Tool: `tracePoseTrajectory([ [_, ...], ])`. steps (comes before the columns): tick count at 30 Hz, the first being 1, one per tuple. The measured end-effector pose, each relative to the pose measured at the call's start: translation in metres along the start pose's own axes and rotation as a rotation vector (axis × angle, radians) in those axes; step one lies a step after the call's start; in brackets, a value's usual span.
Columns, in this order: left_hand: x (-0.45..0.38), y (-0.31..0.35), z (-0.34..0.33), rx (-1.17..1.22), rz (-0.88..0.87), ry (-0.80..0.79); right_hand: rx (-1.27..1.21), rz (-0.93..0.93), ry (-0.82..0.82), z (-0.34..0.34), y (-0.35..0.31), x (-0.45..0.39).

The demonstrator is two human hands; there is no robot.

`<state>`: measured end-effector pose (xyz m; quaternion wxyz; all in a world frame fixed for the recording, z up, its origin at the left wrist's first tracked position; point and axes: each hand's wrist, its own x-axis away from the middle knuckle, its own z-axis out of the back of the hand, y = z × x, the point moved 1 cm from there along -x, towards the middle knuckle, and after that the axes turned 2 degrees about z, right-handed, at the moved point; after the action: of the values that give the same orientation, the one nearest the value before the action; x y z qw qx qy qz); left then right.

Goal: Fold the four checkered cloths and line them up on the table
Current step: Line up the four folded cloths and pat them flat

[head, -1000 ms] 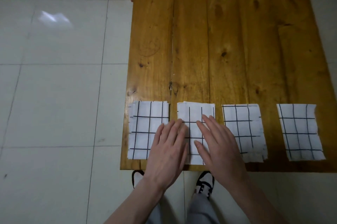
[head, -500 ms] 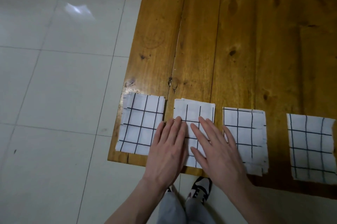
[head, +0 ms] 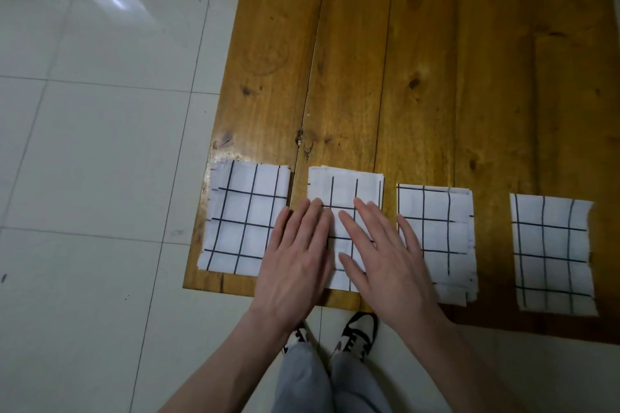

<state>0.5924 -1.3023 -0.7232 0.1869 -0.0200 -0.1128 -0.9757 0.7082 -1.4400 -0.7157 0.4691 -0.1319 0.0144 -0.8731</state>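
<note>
- Along the near edge of the desk [head: 419,60], the four folded checkered cloths lie in a row: the far-left cloth [head: 243,219], the second cloth [head: 345,191], the third cloth [head: 439,231] and the far-right cloth [head: 553,254].
- My left hand [head: 295,261] and right hand [head: 385,258] lie flat on the second cloth, fingers straight, gripping nothing.
- The gaps look uneven; the far-right cloth sits well apart from the others.
- I judge these cloths light, soft and limp, so the layers could slip or splay if dragged by one corner.
- To shift one, I would press flat on top and slide it, or pinch the folded edge through all layers.
</note>
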Motion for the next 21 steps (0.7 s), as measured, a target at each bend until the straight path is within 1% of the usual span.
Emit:
tracePoseTrajectory([
  [3, -0.001, 0.002, 0.003, 0.011, 0.020, 0.000, -0.036, 0.016, 0.022, 0.001, 0.001, 0.000],
  [7, -0.004, 0.013, 0.015, 0.079, 0.041, 0.037, -0.164, -0.012, 0.102, 0.012, 0.011, 0.004],
  [10, -0.009, 0.032, 0.021, 0.119, 0.015, 0.068, -0.203, -0.058, 0.159, 0.019, 0.028, 0.013],
  [14, -0.017, 0.072, 0.015, 0.147, -0.036, 0.042, -0.199, -0.083, 0.198, 0.017, 0.063, 0.036],
  [17, -0.020, 0.099, 0.002, 0.135, -0.065, 0.013, -0.154, -0.076, 0.180, 0.013, 0.089, 0.053],
  [21, -0.023, 0.130, -0.014, 0.083, -0.069, -0.009, -0.070, -0.014, 0.114, 0.007, 0.117, 0.065],
])
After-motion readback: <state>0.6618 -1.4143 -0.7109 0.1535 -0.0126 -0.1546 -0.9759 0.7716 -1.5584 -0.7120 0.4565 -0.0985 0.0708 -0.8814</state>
